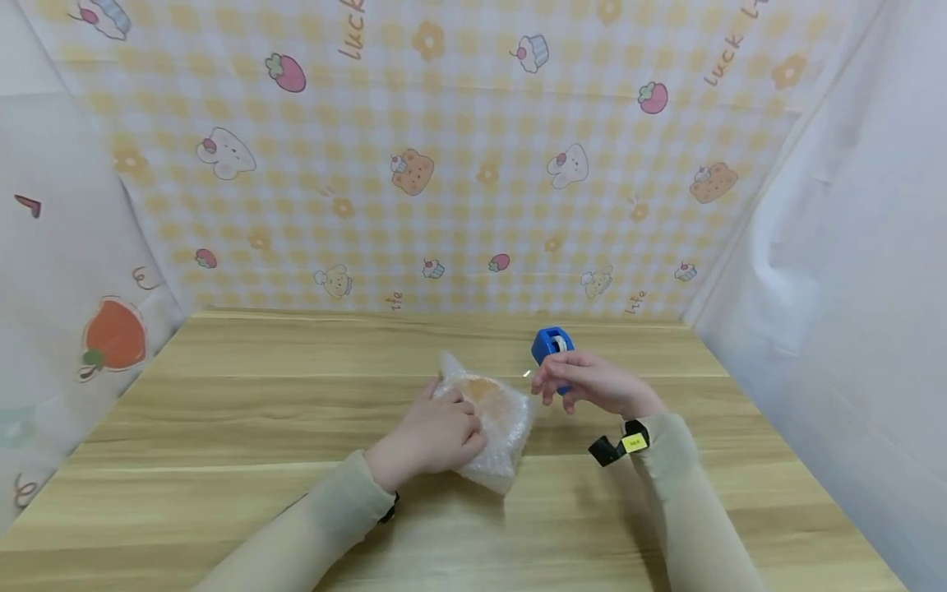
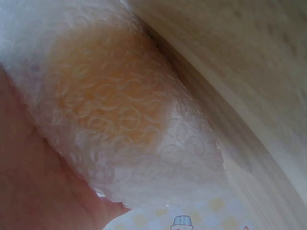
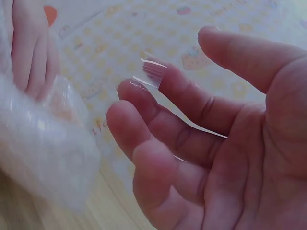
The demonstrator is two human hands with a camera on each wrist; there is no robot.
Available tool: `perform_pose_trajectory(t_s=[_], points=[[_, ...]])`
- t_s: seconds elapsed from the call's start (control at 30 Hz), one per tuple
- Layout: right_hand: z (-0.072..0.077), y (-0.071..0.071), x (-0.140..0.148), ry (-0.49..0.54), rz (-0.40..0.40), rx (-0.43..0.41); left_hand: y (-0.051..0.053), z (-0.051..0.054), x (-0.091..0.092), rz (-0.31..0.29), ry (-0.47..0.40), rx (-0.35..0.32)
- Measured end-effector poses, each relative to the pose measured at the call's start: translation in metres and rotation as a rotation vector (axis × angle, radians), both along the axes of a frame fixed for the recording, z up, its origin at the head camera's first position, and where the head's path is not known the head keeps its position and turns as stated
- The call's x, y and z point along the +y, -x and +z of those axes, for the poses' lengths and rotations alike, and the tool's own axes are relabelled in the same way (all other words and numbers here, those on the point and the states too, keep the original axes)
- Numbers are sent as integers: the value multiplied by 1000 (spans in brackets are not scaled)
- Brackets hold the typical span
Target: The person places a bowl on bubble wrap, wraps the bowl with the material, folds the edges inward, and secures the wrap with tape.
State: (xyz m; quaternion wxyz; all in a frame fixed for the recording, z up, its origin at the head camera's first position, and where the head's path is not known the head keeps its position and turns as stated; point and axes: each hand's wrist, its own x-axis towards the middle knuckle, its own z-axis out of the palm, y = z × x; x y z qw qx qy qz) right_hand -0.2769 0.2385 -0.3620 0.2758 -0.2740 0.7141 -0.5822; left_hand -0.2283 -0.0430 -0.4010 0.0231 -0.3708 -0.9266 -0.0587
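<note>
Near the middle of the table lies a package in bubble wrap (image 1: 510, 419), with something orange showing through the wrap in the left wrist view. My left hand (image 1: 436, 432) holds it from the left, fingers bent over its top. Clear of the package on its right, my right hand (image 1: 592, 385) is raised with fingers loosely bent and the thumb apart. A short piece of clear tape (image 3: 154, 72) clings to its fingertips in the right wrist view. Just behind that hand is a blue tape dispenser (image 1: 546, 342), partly hidden by it.
The wooden table (image 1: 222, 411) reaches back to a yellow checked cloth (image 1: 473, 222) with cartoon prints. White cloth (image 1: 836, 271) hangs along the right side, and a printed white sheet (image 1: 66, 247) along the left.
</note>
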Motion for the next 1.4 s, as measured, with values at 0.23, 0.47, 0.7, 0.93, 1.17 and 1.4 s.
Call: perform_pose_trajectory(t_s=[0.23, 0.47, 0.7, 0.93, 1.17, 1.4], points=[[6, 3, -27, -66, -39, 30, -2, 1, 1, 7, 2, -5], [0, 3, -48, -31, -5, -14, -2, 0, 4, -7, 28, 4], [-4, 0, -66, 59, -33, -40, -2, 2, 4, -6, 24, 25], [-7, -3, -73, 36, -74, -50, 0, 3, 2, -29, 12, 37], [-2, -6, -78, 5, -124, -25, 5, 12, -4, -23, -92, 2], [1, -7, -79, -58, -149, 16, 16, 30, -20, 104, -263, 130]])
